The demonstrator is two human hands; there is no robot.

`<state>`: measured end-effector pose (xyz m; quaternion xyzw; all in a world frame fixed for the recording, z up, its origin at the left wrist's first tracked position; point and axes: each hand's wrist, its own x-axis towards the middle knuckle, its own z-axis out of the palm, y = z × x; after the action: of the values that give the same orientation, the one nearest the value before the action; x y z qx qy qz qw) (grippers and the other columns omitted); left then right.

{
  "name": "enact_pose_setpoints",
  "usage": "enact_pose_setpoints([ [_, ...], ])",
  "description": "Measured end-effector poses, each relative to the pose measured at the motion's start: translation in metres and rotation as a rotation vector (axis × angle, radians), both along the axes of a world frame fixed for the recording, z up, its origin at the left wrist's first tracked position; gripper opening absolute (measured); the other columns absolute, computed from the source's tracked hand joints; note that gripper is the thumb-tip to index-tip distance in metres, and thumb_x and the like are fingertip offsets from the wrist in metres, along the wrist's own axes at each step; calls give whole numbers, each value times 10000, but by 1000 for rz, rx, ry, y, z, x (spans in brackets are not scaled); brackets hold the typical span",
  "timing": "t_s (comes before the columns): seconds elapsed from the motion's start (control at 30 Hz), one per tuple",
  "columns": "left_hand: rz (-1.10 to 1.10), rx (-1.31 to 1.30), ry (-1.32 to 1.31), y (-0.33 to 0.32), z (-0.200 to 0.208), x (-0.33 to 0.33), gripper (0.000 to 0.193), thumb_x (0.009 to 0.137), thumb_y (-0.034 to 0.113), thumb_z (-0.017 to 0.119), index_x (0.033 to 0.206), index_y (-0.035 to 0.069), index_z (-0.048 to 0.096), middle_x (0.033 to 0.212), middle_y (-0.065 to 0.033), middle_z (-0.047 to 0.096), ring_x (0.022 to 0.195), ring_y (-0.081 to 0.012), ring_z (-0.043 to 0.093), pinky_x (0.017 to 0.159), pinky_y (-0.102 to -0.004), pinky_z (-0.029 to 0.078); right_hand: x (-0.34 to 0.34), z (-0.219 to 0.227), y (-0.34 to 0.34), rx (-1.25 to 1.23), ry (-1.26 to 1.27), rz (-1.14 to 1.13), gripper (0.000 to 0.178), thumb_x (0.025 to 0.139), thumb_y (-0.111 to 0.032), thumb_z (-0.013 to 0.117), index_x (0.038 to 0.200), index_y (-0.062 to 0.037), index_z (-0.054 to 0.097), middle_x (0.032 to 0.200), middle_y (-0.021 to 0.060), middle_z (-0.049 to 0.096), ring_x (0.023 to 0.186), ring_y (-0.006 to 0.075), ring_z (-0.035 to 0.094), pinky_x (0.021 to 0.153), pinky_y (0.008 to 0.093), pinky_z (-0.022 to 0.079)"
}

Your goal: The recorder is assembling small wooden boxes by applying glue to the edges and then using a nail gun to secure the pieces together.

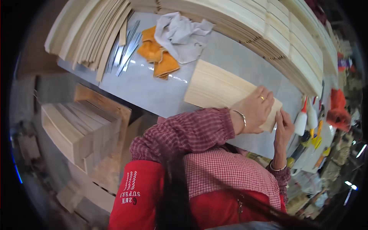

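A pale, flat wooden board (214, 85) lies at a slant over the grey tabletop (153, 96) in front of me. Across the board's right part goes my left hand (255, 109), its fingers curled together toward the far edge; a ring and a bracelet show on it. At the board's right end, my right hand (283, 128) pinches the edge between thumb and fingers. The undersides of both grips are hidden. Beyond the board's left end lie a crumpled white cloth (180, 34) and an orange cloth (161, 57).
Stacked wooden boards (268, 27) line the table's far side, with more slats (90, 34) at far left beside thin metal strips (128, 48). White bottles (301, 120) and a yellow-handled tool (317, 140) lie right. Wooden boxes (78, 134) stand low on the left.
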<state>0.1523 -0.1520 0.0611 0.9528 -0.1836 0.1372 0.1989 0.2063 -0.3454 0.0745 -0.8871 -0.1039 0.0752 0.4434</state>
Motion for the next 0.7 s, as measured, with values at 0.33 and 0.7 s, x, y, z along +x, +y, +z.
enact_pose_setpoints([
  [0.33,40,-6,94,-1,-4,-6,536,804,363,558,1160,-36,581,1228,-251,515,1127,-374,450,1060,-524,189,-2,15,14,-144,125,-126,334,867,-97,632,1139,94,600,995,103,660,855,117,564,772,218,473],
  [0.7,-23,-47,-3,5,-12,8,719,680,470,681,1152,-48,520,1146,-212,529,1055,-319,484,1008,-396,316,10,27,-50,-173,134,-217,359,882,-182,598,1169,34,606,993,99,660,844,138,578,778,244,481],
])
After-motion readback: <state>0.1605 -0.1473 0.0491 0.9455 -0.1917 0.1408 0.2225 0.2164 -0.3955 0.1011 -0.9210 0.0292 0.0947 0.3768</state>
